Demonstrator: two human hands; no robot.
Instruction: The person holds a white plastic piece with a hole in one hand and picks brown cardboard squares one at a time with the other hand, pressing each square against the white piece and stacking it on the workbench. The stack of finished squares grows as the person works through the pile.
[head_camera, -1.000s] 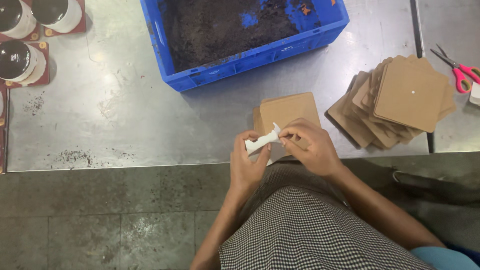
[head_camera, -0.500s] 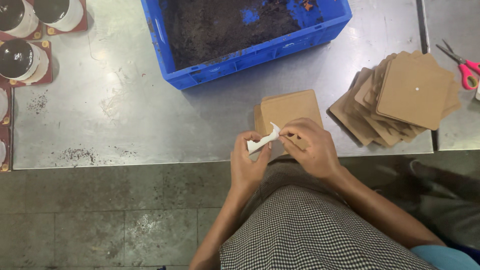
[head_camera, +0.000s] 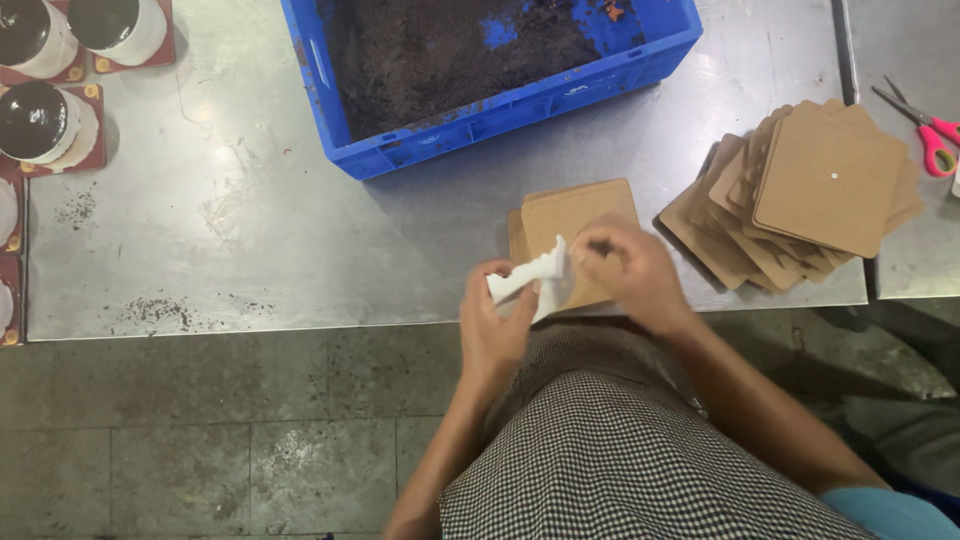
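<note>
We see the white strip (head_camera: 530, 282) held between both hands at the near edge of the metal surface (head_camera: 250, 230). The left hand (head_camera: 492, 325) is closed around its lower end, with the strip rising out from the thumb side, and the right hand (head_camera: 625, 272) pinches its upper end with the fingertips. The strip lies just over the front edge of a small brown square board (head_camera: 575, 225), which rests flat on the surface right behind the hands.

To the right we find a fanned pile of brown boards (head_camera: 800, 195), the top one with a small pale dot near its middle. Past that, at the far right edge, lie scissors (head_camera: 925, 125) with pink and green handles. Behind the hands stands a blue crate (head_camera: 480, 120) filled with dark soil. At the far left we see white pots (head_camera: 50, 110) with dark tops, each on a red-brown square base.

Compared with half a second ago, the strip stands a little more upright and more crumpled between the hands; the hands remain at the same spot by the small board.
</note>
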